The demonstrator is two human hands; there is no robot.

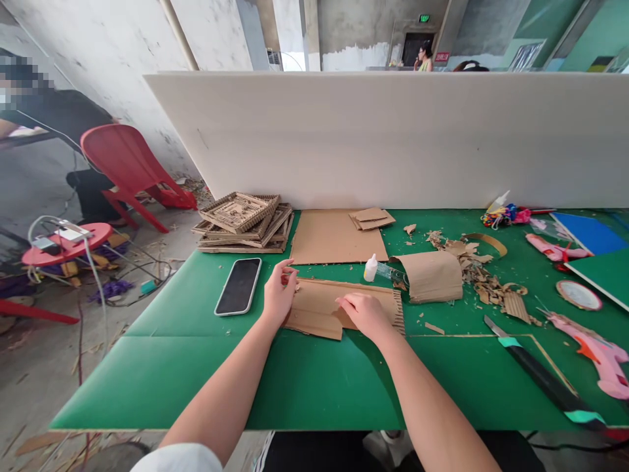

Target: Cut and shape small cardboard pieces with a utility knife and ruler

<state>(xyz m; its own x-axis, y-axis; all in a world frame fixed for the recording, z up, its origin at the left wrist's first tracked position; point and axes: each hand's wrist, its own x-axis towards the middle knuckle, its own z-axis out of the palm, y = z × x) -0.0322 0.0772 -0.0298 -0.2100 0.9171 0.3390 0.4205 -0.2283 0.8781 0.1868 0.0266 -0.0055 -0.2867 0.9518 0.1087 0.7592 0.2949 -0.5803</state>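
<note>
A piece of corrugated cardboard (pixel 314 305) lies in front of me on the green table, with a torn lower edge and exposed ridges at its right end. My left hand (pixel 280 292) is at its left end, fingers curled in at the far corner. On the right half, my right hand (pixel 362 313) has its fingers bent and pressed together against the surface; its fingertips are partly hidden. Just beyond stand a small white glue bottle (pixel 371 269) and a clear ruler-like strip (pixel 388 271). A curled cardboard piece (pixel 435 277) sits to the right.
A phone (pixel 239 286) and stacked cardboard frames (pixel 240 213) are at left. Flat cardboard (pixel 334 239) lies behind. Rightward are paper scraps (pixel 484 278), a utility knife (pixel 535 373), a pink glue gun (pixel 590 347) and a tape roll (pixel 578 295). A white board (pixel 383 137) closes the back.
</note>
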